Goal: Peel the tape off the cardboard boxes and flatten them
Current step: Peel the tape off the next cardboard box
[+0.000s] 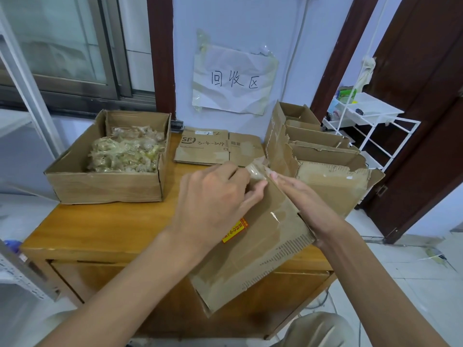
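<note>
The left hand point(213, 196) pinches the lifted tape end point(258, 172) at the cardboard box's point(250, 254) far corner, the right hand point(300, 196) bracing alongside, fingers together; the strip runs back toward the person.

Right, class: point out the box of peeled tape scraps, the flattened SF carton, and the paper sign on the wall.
box of peeled tape scraps point(105, 187): head view, front cardboard wall.
flattened SF carton point(203, 152): head view, top panel below the writing.
paper sign point(235, 78): head view, centre near the handwriting.
</note>
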Tool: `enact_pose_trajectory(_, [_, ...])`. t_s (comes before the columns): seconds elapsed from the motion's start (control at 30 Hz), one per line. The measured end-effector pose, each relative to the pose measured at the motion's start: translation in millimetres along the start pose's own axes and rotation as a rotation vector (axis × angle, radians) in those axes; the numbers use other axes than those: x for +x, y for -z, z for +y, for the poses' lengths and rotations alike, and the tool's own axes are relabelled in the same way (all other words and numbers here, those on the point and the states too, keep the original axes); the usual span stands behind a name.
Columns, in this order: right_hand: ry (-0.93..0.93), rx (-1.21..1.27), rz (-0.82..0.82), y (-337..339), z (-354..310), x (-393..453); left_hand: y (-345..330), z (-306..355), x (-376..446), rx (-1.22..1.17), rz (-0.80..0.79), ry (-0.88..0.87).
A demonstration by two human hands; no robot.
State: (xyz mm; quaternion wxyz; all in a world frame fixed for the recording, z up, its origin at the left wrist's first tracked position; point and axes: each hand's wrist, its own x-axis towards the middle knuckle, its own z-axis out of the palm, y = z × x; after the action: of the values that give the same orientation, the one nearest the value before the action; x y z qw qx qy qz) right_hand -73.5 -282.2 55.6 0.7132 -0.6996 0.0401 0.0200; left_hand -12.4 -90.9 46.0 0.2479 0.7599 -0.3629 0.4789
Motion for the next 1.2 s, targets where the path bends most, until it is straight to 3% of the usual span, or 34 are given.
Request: enact_pose_trajectory(1.2, [0.083, 0.032, 0.114, -8.9, 3.4, -3.2, -3.5, 10.9, -0.8, -0.202, 0.063, 0.203])
